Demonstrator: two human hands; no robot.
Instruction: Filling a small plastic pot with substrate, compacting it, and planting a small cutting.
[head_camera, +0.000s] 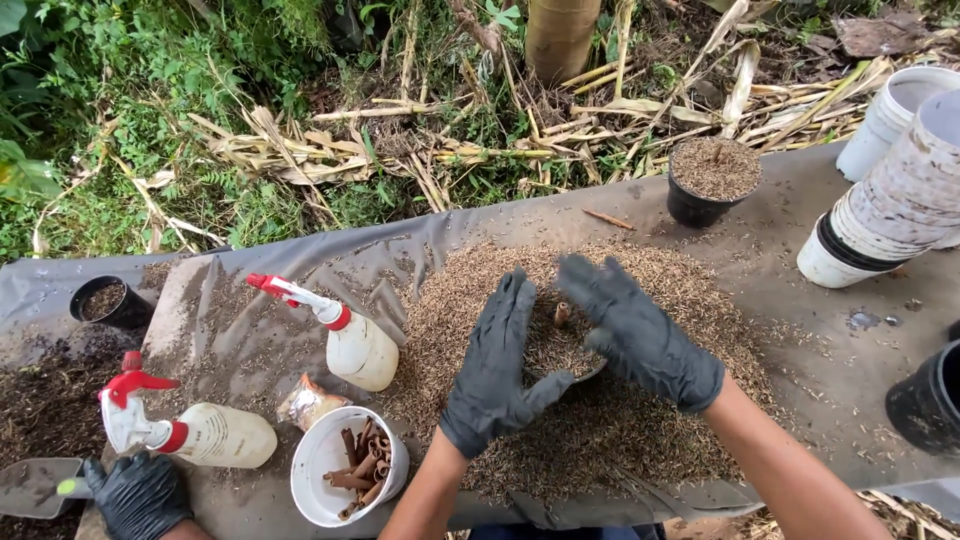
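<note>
Both my hands wear black gloves and cup a small black pot (588, 373) filled with brown husk, set in a big heap of husk (640, 300) on a grey sheet. My left hand (497, 365) presses flat against the pot's left side. My right hand (636, 331) curves over its right side. A short brown stick (562, 314) stands upright in the pot's filling between my hands.
Two white spray bottles (355, 343) (205, 432) with red triggers lie at left beside a white cup of brown sticks (345, 466). Another person's gloved hand (140, 495) holds a trowel (35, 486) at bottom left. A filled black pot (711, 180) and stacked white pots (890, 205) sit at right.
</note>
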